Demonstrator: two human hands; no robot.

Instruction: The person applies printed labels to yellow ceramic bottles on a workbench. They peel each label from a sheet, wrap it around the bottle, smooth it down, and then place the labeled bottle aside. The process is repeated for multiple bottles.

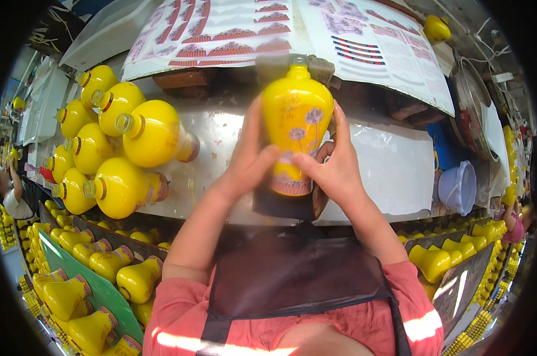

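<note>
A glossy yellow bottle [297,110] with purple flower decals and a patterned band round its base lies in front of me, neck pointing away. My left hand [250,154] is curved against its left side, thumb near the lower front. On the other side, my right hand [335,160] wraps the bottle's right edge, its thumb pressed on the decal low on the body. Beneath the base shows a dark pad [280,206]. The far fingers of both hands are partly hidden behind the bottle.
Several yellow bottles [152,133] stand at the left of the metal table [212,127]. Decal sheets [233,29] spread over the back. A pale blue bucket [457,187] sits at the right beside white paper [399,172]. Racks of yellow bottles [139,279] flank me; other people [18,199] work farther off.
</note>
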